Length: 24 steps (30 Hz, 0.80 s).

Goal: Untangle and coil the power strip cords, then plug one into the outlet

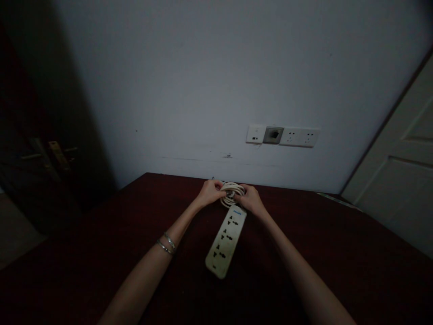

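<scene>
A white power strip (226, 241) with several sockets lies aslant on the dark red table, its far end towards the wall. Just beyond that end is its white cord (231, 186), wound into a coil. My left hand (210, 193) grips the coil's left side, fingers closed round the loops. On the right side, my right hand (251, 198) holds the same coil between thumb and fingers. Some of the cord and the fingertips behind it are hidden.
The dark red table (162, 198) reaches back to a pale wall (189, 90). Wall sockets (297, 137) and a grey-framed wall plate (272, 135) sit above it at right. A white door (402, 180) stands at far right, a dark door with a brass handle (58, 155) at left.
</scene>
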Each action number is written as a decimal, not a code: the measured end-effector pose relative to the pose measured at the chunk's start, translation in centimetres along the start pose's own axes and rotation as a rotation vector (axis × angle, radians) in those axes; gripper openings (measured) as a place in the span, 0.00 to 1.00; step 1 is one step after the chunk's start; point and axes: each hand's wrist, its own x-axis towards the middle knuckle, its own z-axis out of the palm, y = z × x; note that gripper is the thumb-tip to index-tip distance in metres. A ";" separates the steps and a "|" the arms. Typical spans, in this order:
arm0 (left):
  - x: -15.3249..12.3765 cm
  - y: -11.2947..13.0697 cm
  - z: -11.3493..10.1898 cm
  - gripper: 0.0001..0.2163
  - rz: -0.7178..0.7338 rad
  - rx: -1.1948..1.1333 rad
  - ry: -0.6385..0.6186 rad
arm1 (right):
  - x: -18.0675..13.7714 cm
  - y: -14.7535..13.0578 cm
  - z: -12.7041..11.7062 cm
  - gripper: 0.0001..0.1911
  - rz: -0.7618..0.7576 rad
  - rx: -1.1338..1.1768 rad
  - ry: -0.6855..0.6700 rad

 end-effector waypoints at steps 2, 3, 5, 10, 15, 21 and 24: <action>-0.1 0.0 0.1 0.09 -0.002 0.004 0.007 | -0.1 -0.1 0.0 0.14 -0.009 -0.002 -0.005; -0.1 0.0 0.1 0.09 -0.003 0.004 0.010 | -0.1 -0.1 -0.1 0.14 -0.012 -0.009 -0.004; -0.2 0.1 0.2 0.09 0.000 0.008 0.014 | -0.1 0.0 -0.1 0.14 -0.016 -0.024 -0.001; -0.2 0.2 0.2 0.09 0.014 0.014 0.020 | 0.0 0.3 -0.1 0.15 -0.023 -0.026 -0.003; -0.2 0.3 0.2 0.09 0.014 -0.062 -0.015 | 0.0 0.0 -0.3 0.15 -0.038 -0.056 0.011; -0.2 0.6 0.2 0.08 -0.010 -0.178 -0.087 | -0.4 -0.3 -0.7 0.12 -0.073 -0.118 0.026; -0.1 0.7 0.0 0.09 -0.014 -0.182 -0.079 | -0.4 -0.4 -0.7 0.12 -0.061 -0.132 0.043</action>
